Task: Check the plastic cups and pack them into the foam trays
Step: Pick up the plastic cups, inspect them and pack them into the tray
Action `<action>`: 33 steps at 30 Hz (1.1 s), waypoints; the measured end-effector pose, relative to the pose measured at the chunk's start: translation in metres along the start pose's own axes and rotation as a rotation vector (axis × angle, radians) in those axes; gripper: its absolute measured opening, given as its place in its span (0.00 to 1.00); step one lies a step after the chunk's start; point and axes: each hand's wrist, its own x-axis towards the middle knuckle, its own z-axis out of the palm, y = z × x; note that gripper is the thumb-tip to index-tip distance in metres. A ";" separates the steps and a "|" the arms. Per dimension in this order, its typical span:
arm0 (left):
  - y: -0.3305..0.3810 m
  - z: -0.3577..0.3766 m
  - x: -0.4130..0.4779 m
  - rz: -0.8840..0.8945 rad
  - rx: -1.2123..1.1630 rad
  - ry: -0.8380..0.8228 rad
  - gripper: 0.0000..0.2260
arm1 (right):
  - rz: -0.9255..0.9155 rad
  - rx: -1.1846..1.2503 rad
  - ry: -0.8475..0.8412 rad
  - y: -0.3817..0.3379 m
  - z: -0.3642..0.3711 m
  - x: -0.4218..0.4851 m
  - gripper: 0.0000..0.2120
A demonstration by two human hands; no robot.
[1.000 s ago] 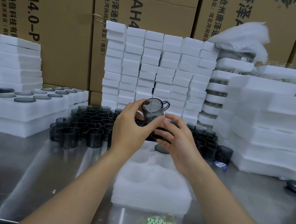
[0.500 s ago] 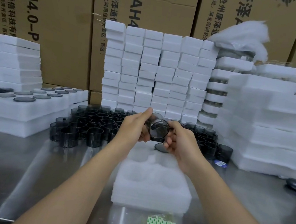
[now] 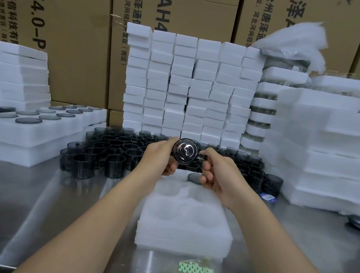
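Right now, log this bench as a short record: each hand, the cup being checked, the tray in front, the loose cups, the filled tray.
left hand: grips the held cup's body
right hand: holds the same cup at its handle side
held cup: dark, see-through, tipped on its side, one round end towards the camera, above the front tray
front tray: white foam, nearer pockets empty
seated cup: in a far pocket of the front tray
loose cups: crowded on the table behind the tray
filled tray: left, cups in its pockets

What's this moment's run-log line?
phase: inspection | left hand: grips cup | right hand: pinches cup handle | cup: end facing camera | foam tray: near pockets empty
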 end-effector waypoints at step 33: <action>0.006 0.004 -0.010 0.209 -0.058 -0.121 0.11 | -0.055 0.492 -0.216 -0.003 0.014 -0.012 0.20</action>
